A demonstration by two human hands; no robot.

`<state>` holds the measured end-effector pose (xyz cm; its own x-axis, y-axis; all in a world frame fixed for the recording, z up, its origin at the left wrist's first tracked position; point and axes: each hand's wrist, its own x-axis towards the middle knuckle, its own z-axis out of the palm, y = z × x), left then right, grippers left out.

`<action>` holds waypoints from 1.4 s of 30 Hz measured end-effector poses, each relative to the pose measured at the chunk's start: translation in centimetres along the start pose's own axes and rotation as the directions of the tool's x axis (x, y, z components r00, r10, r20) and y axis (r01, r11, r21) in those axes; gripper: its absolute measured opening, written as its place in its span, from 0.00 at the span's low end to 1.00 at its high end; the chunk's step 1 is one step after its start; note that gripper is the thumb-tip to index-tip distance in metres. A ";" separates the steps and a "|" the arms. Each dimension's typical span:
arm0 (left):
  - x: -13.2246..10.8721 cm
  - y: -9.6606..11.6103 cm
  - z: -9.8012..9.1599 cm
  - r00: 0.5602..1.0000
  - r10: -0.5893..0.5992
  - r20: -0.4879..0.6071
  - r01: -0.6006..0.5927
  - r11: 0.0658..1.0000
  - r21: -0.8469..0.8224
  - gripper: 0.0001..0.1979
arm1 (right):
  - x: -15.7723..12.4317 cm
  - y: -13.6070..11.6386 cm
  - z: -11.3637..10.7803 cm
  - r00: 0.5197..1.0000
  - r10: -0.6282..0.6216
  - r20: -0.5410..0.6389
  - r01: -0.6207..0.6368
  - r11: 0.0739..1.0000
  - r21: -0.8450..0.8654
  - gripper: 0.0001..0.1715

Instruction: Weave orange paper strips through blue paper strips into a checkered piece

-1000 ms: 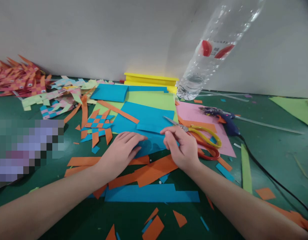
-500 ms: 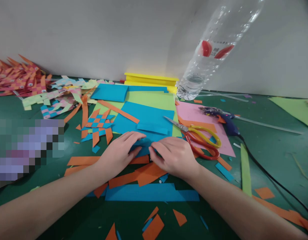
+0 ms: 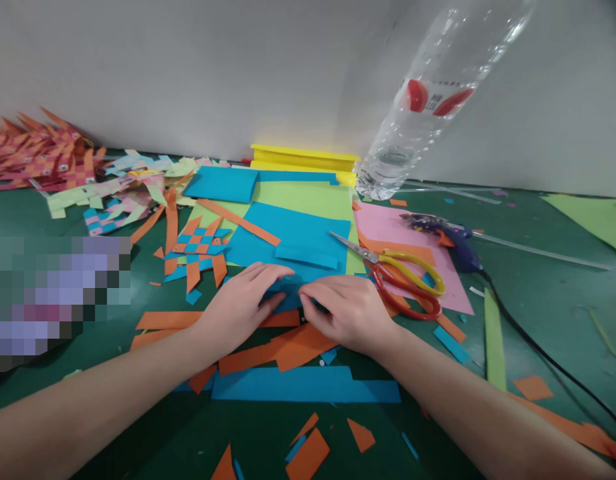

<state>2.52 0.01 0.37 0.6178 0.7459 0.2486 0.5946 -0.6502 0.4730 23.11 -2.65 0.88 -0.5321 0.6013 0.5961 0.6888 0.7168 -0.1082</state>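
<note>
My left hand [image 3: 241,305] lies flat with fingers stretched out, pressing on a blue paper sheet [image 3: 293,240] at the middle of the green table. My right hand [image 3: 348,313] rests beside it, fingers curled down onto the same blue paper, fingertips close to those of the left hand. Right of my right hand lie scissors [image 3: 398,273] with yellow and red handles, untouched. A woven blue-and-orange paper piece [image 3: 198,250] sits left of the blue sheet. Orange strips [image 3: 288,343] and a long blue strip [image 3: 303,387] lie under and before my wrists.
A clear plastic bottle [image 3: 423,100] leans at the back right. A glue gun [image 3: 443,237] with a black cord [image 3: 538,347] lies on the right, by pink paper [image 3: 388,227]. Piles of woven paper shapes [image 3: 63,173] fill the back left. A yellow box [image 3: 303,160] stands against the wall.
My right hand came down from near the scissors' blades and moved left onto the blue paper beside my left hand. The left hand stayed in place.
</note>
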 end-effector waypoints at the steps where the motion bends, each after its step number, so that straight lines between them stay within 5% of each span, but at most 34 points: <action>1: 0.0 0.0 0.0 1.000 0.006 -0.006 -0.006 1.000 0.007 0.15 | 0.0 0.0 0.0 1.000 0.005 0.004 -0.005 1.000 -0.001 0.12; 10: -0.2 0.6 0.3 0.950 0.289 -0.115 -0.261 0.942 0.212 0.11 | 0.1 -0.2 -0.2 0.996 0.020 -0.083 -0.027 0.996 -0.090 0.14; 15: -0.4 0.5 0.1 0.976 0.188 -0.107 -0.167 0.969 0.179 0.11 | 0.1 -0.3 -0.4 0.996 -0.011 -0.087 -0.014 0.961 -0.275 0.18; 20: -0.3 0.6 -0.2 0.989 0.121 -0.090 -0.108 0.985 0.138 0.11 | 0.1 -0.4 -0.4 0.997 -0.048 -0.068 0.027 0.958 -0.286 0.19; 31: -0.4 0.3 0.0 0.993 0.076 -0.093 -0.072 0.996 0.048 0.10 | 0.0 -0.4 0.0 0.999 -0.017 -0.040 0.013 0.995 -0.102 0.09; 42: 0.1 0.3 -0.4 0.974 -0.099 -0.205 0.021 0.935 -0.355 0.13 | 0.0 0.1 0.3 0.961 0.272 -0.043 -0.258 0.944 0.207 0.09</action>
<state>2.58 -0.04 0.84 0.4368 0.8206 0.3685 0.3857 -0.5410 0.7474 22.99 -2.47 0.62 -0.3029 0.7579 0.5778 0.6855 0.5944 -0.4204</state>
